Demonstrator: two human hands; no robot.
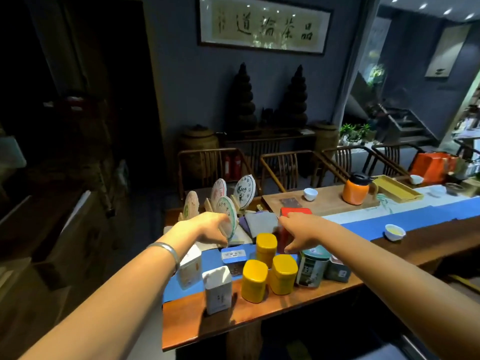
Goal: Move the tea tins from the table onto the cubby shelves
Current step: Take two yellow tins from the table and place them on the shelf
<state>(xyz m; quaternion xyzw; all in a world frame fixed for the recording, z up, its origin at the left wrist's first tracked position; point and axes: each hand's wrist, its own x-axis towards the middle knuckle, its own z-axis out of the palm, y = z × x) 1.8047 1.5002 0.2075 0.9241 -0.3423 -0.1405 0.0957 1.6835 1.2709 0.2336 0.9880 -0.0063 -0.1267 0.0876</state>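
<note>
While both hands reach over the crowded tins on the wooden surface [259,323], the left hand [205,229] loose above the flat blue tin [233,255] and the right hand [298,229] grasping the tall red tin [294,213], an arm could knock the yellow metal tins [266,246] over.

A long wooden table [259,318] carries a blue runner [389,219] along its length. At the near end stand three yellow tins [266,246], two white tins [218,292], two green tins [311,268], a red tin [294,213] and a flat blue tin [233,255]; wrapped tea cakes [244,189] stand on stands behind. Farther along sit a wooden tray [324,203] with an orange jug [355,189], white cups [394,232] and a yellow tray [398,192].
</note>
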